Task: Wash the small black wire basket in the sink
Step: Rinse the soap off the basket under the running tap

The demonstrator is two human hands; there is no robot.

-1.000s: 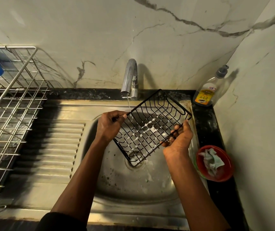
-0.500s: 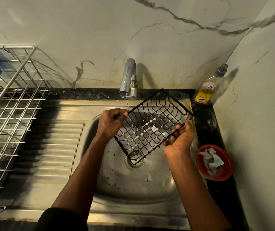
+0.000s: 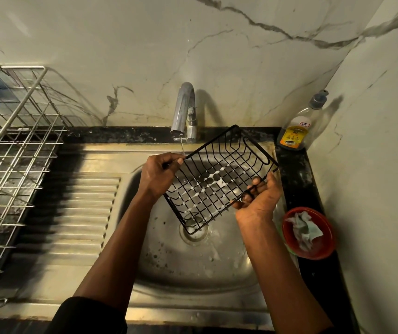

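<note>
Wire basket (image 3: 208, 189) has crept up a touch, held tilted below the tap (image 3: 183, 109); its left corner now meets the trickle (image 3: 181, 145). Left hand (image 3: 158, 175) pinches that corner, right hand (image 3: 259, 198) curls round the opposite rim. Rinsing, I judge; white flecks (image 3: 220, 169) remain.

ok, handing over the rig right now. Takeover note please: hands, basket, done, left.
Left hand: grips the basket at its top-left corner, just under the tap.
Right hand: fingers curled round its right edge.
Basket: held tilted over the sink, low corner above the drain.
Done: white suds on the mesh, so it looks soaped. A thin stream hits only the top-left corner.
Left: probably rinse the rest, then set it to dry, perhaps in the rack.
</note>
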